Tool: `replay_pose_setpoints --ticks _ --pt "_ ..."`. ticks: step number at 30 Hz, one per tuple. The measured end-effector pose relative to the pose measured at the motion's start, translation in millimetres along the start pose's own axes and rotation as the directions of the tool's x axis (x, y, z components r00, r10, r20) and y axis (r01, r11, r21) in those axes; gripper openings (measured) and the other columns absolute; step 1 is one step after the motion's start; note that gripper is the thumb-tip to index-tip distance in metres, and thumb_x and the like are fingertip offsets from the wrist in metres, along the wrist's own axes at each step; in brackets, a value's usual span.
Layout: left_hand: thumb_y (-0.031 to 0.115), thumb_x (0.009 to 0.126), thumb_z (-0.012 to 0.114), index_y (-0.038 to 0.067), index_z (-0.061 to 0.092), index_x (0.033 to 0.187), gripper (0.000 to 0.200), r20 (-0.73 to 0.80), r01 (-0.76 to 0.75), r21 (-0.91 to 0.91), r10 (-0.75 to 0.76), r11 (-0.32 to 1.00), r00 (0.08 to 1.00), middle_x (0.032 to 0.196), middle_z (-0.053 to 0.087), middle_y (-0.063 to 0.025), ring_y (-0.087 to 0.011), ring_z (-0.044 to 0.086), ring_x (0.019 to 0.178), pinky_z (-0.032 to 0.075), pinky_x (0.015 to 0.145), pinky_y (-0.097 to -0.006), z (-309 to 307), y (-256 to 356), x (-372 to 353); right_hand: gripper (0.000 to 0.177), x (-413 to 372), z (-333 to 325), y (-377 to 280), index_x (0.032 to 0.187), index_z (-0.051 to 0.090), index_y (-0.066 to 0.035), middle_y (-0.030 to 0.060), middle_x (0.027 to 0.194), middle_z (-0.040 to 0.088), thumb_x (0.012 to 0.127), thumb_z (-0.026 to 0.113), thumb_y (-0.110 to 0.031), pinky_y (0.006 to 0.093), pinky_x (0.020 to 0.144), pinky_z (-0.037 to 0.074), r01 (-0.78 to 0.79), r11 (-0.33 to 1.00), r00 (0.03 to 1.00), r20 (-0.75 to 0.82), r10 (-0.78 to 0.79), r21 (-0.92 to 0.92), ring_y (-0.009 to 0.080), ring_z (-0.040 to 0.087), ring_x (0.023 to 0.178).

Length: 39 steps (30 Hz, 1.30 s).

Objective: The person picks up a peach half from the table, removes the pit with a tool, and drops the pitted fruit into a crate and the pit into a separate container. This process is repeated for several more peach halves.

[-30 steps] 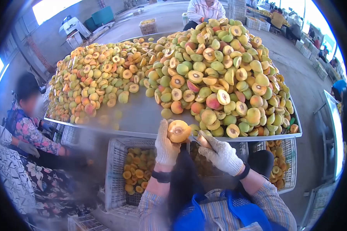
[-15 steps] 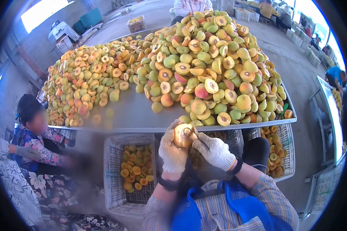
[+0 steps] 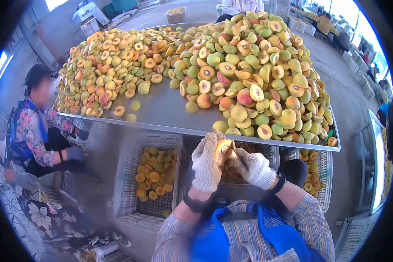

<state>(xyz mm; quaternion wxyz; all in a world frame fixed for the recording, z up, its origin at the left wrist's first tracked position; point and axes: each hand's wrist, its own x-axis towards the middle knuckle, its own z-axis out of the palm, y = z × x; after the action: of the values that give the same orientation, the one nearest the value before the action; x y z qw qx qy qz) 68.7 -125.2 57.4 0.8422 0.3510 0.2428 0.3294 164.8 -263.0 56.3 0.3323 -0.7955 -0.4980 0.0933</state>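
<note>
My left hand [image 3: 206,165], in a white knitted glove stained at the fingers, grips a peach half [image 3: 222,150] with its cut side turned toward my other hand. My right hand [image 3: 254,170], gloved the same way, has its fingers closed at the cut face; whatever they hold there is hidden. Both hands are just in front of the metal table's near edge [image 3: 196,130]. Beyond them, a large heap of halved peaches [image 3: 257,83] covers much of the tabletop, many with pits still showing.
Below the table edge, a white crate [image 3: 127,183] at left holds pitted halves [image 3: 150,174]. Another crate [image 3: 328,174] with halves stands right of my knee. A seated person [image 3: 37,118] works at left, with a gloved hand of another person [image 3: 27,180] nearby.
My view has shifted, so the table edge slants more. The peach half has turned sideways in my left hand, its cut face now toward my right fingers. The seated person at left has straightened.
</note>
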Motion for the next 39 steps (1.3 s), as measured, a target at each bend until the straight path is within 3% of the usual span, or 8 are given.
replay_pose_setpoints --ticks 12,23,25,27,28,32,34,39 --pt "0.039 0.104 0.053 0.001 0.059 0.116 0.040 0.094 0.111 -0.403 -0.079 0.909 0.992 0.110 0.064 -0.0115 -0.0218 0.064 0.103 0.055 0.090 -0.0340 1 -4 -16 0.049 -20 1 -20 0.135 0.059 -0.010 0.0208 0.078 0.070 0.095 0.065 -0.038 0.0454 0.063 0.056 -0.070 0.996 0.990 -0.121 0.077 0.064 0.0390 0.070 0.073" --pt "0.029 0.102 0.059 0.000 0.065 0.114 0.032 -0.007 0.041 -0.255 -0.044 0.966 0.999 0.109 0.067 -0.0104 -0.0198 0.066 0.097 0.056 0.085 -0.0317 1 -26 -34 0.046 -46 -1 -28 0.129 0.060 -0.006 0.0219 0.079 0.070 0.098 0.058 -0.040 0.0492 0.064 0.055 -0.212 0.977 0.977 0.017 0.212 0.008 0.0409 0.069 0.073" --pt "0.020 0.101 0.059 -0.002 0.066 0.111 0.025 0.141 -0.262 0.104 0.246 0.960 0.959 0.103 0.068 -0.0125 -0.0216 0.067 0.094 0.056 0.085 -0.0317 -8 -31 -30 0.042 -51 4 -18 0.129 0.060 -0.007 0.0232 0.080 0.069 0.099 0.057 -0.037 0.0482 0.062 0.055 -0.162 0.987 0.987 -0.001 0.162 0.015 0.0403 0.069 0.069" --pt "0.012 0.096 0.060 -0.004 0.067 0.108 0.021 0.090 -0.043 -0.036 0.046 0.998 0.995 0.100 0.069 -0.0149 -0.0236 0.069 0.092 0.057 0.083 -0.0324 9 0 -39 0.041 -56 22 2 0.130 0.059 -0.008 0.0242 0.081 0.068 0.100 0.056 -0.035 0.0460 0.061 0.055 0.235 0.957 0.968 -0.132 -0.214 0.173 0.0388 0.069 0.069" --pt "0.012 0.094 0.062 -0.004 0.068 0.106 0.022 0.229 0.030 -0.104 -0.005 0.994 0.973 0.099 0.070 -0.0153 -0.0235 0.069 0.092 0.057 0.082 -0.0325 9 7 -39 0.042 -53 -12 -42 0.130 0.059 -0.008 0.0243 0.084 0.068 0.100 0.055 -0.038 0.0441 0.064 0.056 -0.512 0.616 0.856 0.411 0.312 0.598 0.0384 0.070 0.074" --pt "0.016 0.090 0.066 -0.005 0.070 0.100 0.024 0.382 0.083 0.002 -0.078 0.997 0.921 0.096 0.071 -0.0145 -0.0216 0.070 0.088 0.057 0.079 -0.0322 3 11 -29 0.050 -49 -11 -29 0.133 0.059 -0.010 0.0183 0.090 0.072 0.100 0.054 -0.047 0.0420 0.066 0.056 -0.101 0.954 0.985 0.165 0.056 0.281 0.0386 0.071 0.077" --pt "0.014 0.090 0.064 -0.005 0.073 0.095 0.021 0.341 -0.026 0.332 -0.095 0.943 0.935 0.092 0.072 -0.0136 -0.0204 0.070 0.085 0.056 0.079 -0.0297 13 19 -27 0.048 -52 -8 -24 0.131 0.061 -0.009 0.0166 0.087 0.072 0.100 0.054 -0.046 0.0393 0.063 0.055 -0.217 0.918 0.970 0.176 0.166 0.332 0.0323 0.071 0.072" --pt "0.023 0.087 0.067 -0.004 0.073 0.092 0.028 0.572 -0.016 0.210 -0.110 0.978 0.813 0.092 0.072 -0.0146 -0.0256 0.070 0.083 0.057 0.079 -0.0376 -2 7 -16 0.043 -52 -19 -18 0.128 0.064 -0.009 0.0044 0.071 0.064 0.102 0.055 -0.041 0.0276 0.051 0.047 -0.574 0.571 0.803 0.541 0.251 0.586 0.0131 0.059 0.054"
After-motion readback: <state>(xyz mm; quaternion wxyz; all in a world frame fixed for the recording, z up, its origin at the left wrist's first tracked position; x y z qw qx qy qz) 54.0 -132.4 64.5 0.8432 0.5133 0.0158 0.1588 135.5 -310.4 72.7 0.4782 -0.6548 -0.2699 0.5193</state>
